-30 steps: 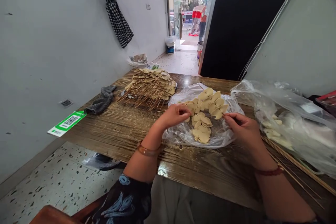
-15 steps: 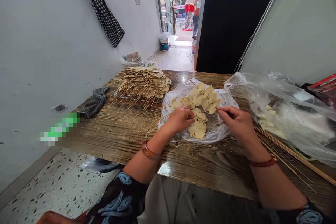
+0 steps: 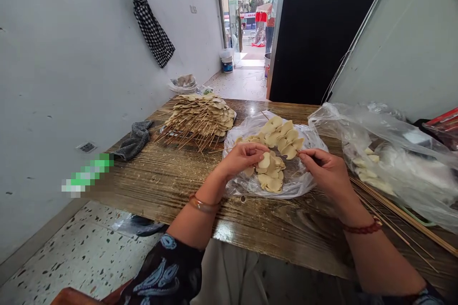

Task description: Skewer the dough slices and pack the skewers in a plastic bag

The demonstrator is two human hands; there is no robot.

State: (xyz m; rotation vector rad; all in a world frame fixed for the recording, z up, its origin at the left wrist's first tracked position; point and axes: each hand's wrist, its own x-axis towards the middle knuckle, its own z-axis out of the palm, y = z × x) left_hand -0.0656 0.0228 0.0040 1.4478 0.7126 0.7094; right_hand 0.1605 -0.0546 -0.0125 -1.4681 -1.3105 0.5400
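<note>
My right hand (image 3: 325, 167) pinches the near end of a thin wooden skewer, with several pale yellow, flat slices (image 3: 288, 141) threaded along it. Between the thumb and fingers of my left hand (image 3: 243, 158) is a single pale yellow slice (image 3: 264, 160). It is held above a small pile of loose slices (image 3: 271, 182). Under all this lies a spread clear plastic bag (image 3: 313, 139). More skewered slices rest on the bag behind my left hand, partly hidden by it. What kind of food the slices are I cannot tell.
A tall stack of filled skewers (image 3: 205, 116) stands on a tray at the back left of the wooden table (image 3: 171, 186). Left of it lies a grey cloth (image 3: 135, 139). On the right are a plastic bag with more slices (image 3: 374, 171) and bare skewers (image 3: 404, 214).
My left hand has come up from the loose pile with a slice between its fingers. My right hand keeps its grip on the skewer. The whole view has shifted slightly.
</note>
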